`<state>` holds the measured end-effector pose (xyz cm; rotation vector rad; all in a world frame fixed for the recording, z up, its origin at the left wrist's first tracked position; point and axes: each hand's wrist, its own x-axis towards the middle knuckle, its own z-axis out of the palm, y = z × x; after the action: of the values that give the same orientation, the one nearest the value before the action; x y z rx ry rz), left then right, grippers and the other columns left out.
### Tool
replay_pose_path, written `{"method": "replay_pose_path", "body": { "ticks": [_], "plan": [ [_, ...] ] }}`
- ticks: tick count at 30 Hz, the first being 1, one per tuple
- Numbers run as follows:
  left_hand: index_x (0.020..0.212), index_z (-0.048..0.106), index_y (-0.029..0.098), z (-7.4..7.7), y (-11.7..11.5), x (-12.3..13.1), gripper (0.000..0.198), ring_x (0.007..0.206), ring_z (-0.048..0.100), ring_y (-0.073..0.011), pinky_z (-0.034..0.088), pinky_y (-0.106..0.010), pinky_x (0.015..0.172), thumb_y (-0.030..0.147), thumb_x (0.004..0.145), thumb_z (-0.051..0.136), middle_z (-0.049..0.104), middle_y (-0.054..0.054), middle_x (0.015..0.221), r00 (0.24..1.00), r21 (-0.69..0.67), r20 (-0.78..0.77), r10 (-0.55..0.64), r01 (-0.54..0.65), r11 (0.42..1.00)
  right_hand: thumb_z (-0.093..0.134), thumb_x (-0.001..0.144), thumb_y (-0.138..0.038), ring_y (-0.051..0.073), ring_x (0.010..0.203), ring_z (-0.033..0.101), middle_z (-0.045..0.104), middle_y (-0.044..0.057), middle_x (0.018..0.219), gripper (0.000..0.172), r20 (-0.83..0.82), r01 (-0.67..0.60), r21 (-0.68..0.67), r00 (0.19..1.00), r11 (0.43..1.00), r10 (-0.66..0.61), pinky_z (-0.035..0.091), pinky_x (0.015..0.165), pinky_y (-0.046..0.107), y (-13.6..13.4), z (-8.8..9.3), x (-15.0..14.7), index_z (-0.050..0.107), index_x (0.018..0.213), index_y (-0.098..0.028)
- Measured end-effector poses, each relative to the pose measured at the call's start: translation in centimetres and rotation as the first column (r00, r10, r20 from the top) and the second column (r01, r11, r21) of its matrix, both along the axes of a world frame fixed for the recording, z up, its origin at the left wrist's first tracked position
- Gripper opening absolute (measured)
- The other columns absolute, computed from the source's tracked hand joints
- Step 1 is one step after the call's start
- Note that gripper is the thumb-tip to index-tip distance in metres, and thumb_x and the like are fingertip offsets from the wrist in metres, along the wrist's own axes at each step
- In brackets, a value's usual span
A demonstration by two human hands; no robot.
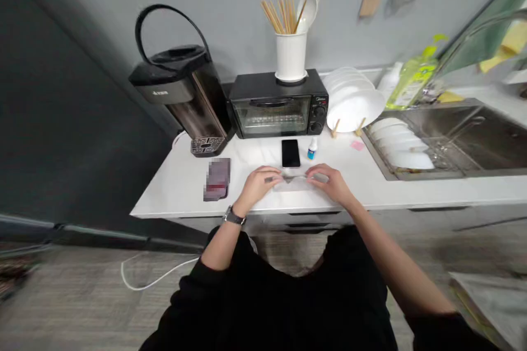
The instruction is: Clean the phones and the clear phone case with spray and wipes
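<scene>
A dark water boiler (181, 88) is standing at the left end of the counter (173, 192), with a blurred-out patch (217, 178) lying in front of it. The left hand (258, 182) and right hand (331, 182) are pinching the ends of a pale sheet (294, 184) that is lying near the front edge. The sheet is too blurred to identify. A phone (290, 152) and a small bottle (312, 148) are sitting just behind it, in front of an oven (275, 104). Plates (354, 101) and a sink (473, 137) are on the right.

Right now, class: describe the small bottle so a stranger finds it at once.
Find the black toaster oven on the white counter. In front of its knobs, right of the black phone, stands the small bottle, the only blue-capped thing there.
</scene>
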<state>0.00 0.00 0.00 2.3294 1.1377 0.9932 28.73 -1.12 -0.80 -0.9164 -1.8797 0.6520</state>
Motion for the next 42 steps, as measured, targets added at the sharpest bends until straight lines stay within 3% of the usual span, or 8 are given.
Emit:
{"method": "replay_pose_path", "body": {
  "ticks": [6, 9, 13, 19, 28, 32, 36, 42],
  "plan": [
    [0.104, 0.081, 0.029, 1.2, -5.9, -1.8, 0.018, 0.120, 0.067, -0.0241, 0.056, -0.042, 0.105, 0.041, 0.094, 0.073, 0.073, -0.005, 0.132, 0.983, -0.002, -0.119, -0.136, 0.137, 0.991, 0.073, 0.095, -0.045, 0.027, 0.111, 0.069, 0.076, 0.008, 0.113, 0.018, 0.122, -0.150, -0.070, 0.980, 0.986, 0.158, 0.055, 0.100, 0.045, -4.3, 0.1, 2.0, 0.076, 0.095, -0.027],
    [0.125, 0.074, 0.030, 1.0, -7.5, -2.4, 0.030, 0.125, 0.067, -0.0230, 0.054, -0.041, 0.110, 0.042, 0.100, 0.064, 0.071, -0.005, 0.136, 0.992, -0.056, -0.100, -0.078, 0.073, 0.996, 0.075, 0.094, -0.044, 0.028, 0.117, 0.068, 0.075, 0.008, 0.121, 0.020, 0.159, -0.160, -0.105, 0.972, 0.982, 0.175, 0.055, 0.103, 0.046, -5.7, 0.3, 2.2, 0.077, 0.106, -0.028],
    [0.153, 0.051, 0.030, -0.3, -6.4, -1.9, 0.047, 0.144, 0.053, -0.0224, 0.042, -0.045, 0.124, 0.041, 0.108, 0.048, 0.056, -0.006, 0.156, 0.979, -0.019, -0.193, -0.065, 0.062, 0.998, 0.062, 0.102, -0.040, 0.029, 0.123, 0.067, 0.073, 0.009, 0.132, 0.029, 0.276, -0.032, -0.017, 0.960, 0.999, 0.036, 0.052, 0.110, 0.050, -4.9, -0.9, 0.9, 0.072, 0.127, -0.028],
    [0.163, 0.036, 0.024, -1.8, -2.9, -1.2, 0.071, 0.156, 0.035, -0.0284, 0.031, -0.051, 0.128, 0.059, 0.103, 0.051, 0.038, -0.012, 0.168, 0.871, -0.068, -0.481, -0.100, 0.077, 0.995, 0.062, 0.101, -0.046, 0.033, 0.136, 0.059, 0.060, 0.014, 0.150, 0.049, 0.531, 0.031, 0.104, 0.843, 0.994, -0.082, 0.041, 0.119, 0.061, -2.1, -2.8, -0.1, 0.061, 0.145, -0.024],
    [0.167, 0.022, 0.026, -0.9, -2.2, -1.8, 0.074, 0.161, 0.025, -0.0255, 0.020, -0.051, 0.131, 0.058, 0.105, 0.045, 0.027, -0.009, 0.172, 0.854, -0.127, -0.503, -0.132, 0.078, 0.989, 0.061, 0.100, -0.049, 0.034, 0.144, 0.052, 0.055, 0.013, 0.156, 0.055, 0.546, 0.009, 0.095, 0.836, 0.995, -0.060, 0.039, 0.120, 0.060, -2.4, -2.7, 0.4, 0.056, 0.150, -0.025],
    [0.167, 0.024, 0.030, -0.6, -2.0, -2.0, 0.067, 0.162, 0.021, -0.0253, 0.016, -0.055, 0.132, 0.050, 0.107, 0.044, 0.029, -0.007, 0.172, 0.871, -0.156, -0.469, -0.143, 0.077, 0.985, 0.062, 0.098, -0.053, 0.031, 0.131, 0.062, 0.066, 0.013, 0.141, 0.051, 0.264, 0.243, 0.092, 0.929, 0.966, -0.259, 0.047, 0.114, 0.053, 0.4, -2.3, 0.2, 0.061, 0.141, -0.024],
    [0.166, 0.027, 0.029, -0.6, -2.4, -2.0, 0.067, 0.161, 0.024, -0.0254, 0.019, -0.054, 0.131, 0.048, 0.106, 0.048, 0.030, -0.008, 0.172, 0.931, -0.149, -0.357, -0.074, 0.022, 0.989, 0.066, 0.091, -0.058, 0.032, 0.118, 0.068, 0.069, 0.015, 0.134, 0.064, -0.029, 0.421, -0.028, 0.906, 0.906, -0.422, 0.055, 0.100, 0.053, 5.8, -2.1, -0.7, 0.055, 0.143, -0.021],
    [0.157, 0.044, 0.027, -0.7, -2.7, -1.1, 0.055, 0.137, 0.059, -0.0244, 0.045, -0.045, 0.120, 0.036, 0.103, 0.053, 0.057, -0.010, 0.154, 0.993, -0.126, -0.070, 0.096, -0.105, 0.986, 0.076, 0.081, -0.047, 0.031, 0.109, 0.068, 0.069, 0.016, 0.127, 0.058, 0.106, 0.477, -0.074, 0.877, 0.876, -0.469, 0.053, 0.100, 0.049, 10.5, -2.7, -2.9, 0.063, 0.129, -0.018]
  ]
}}
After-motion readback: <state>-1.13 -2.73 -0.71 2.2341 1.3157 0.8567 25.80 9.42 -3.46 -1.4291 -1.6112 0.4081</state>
